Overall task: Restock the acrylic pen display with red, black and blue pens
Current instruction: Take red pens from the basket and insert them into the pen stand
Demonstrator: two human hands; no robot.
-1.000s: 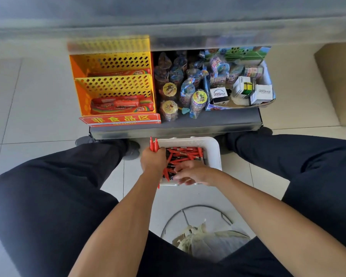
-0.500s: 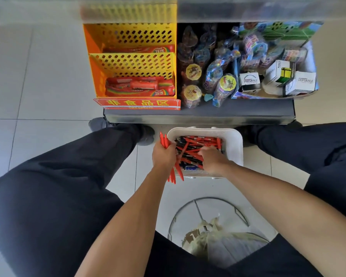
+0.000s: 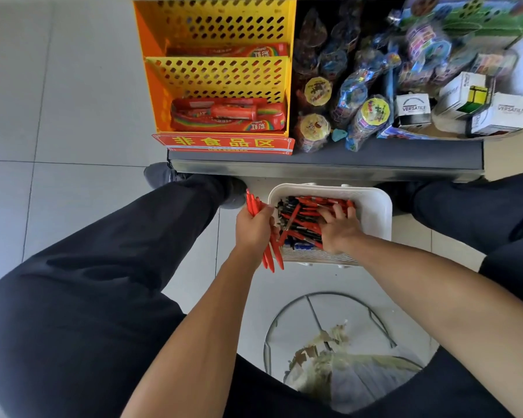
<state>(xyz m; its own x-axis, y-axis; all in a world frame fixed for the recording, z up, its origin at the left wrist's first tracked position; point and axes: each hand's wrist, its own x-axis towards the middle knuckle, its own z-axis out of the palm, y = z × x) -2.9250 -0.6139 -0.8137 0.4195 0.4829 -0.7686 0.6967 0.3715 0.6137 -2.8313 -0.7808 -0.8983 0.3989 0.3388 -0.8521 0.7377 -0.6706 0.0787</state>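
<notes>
A white plastic basket [image 3: 375, 209] sits on the floor between my feet, holding a jumble of red, black and blue pens [image 3: 302, 218]. My left hand [image 3: 254, 227] grips a bundle of red pens [image 3: 271, 254] at the basket's left edge, tips sticking out above and below the fist. My right hand [image 3: 340, 227] reaches into the basket, fingers spread down among the pens; whether it holds one is hidden. The acrylic pen display is not in view.
A low grey shelf [image 3: 323, 164] stands just beyond the basket, with a yellow perforated rack [image 3: 221, 73] of candy packs, wrapped toys and small white boxes [image 3: 495, 113]. A wire-framed stool [image 3: 329, 321] with a torn cushion is under me. Pale floor tiles lie to the left.
The view has tilted down and closer. My right hand has moved further up into the basket among the pens. My left hand keeps its bundle of red pens.
</notes>
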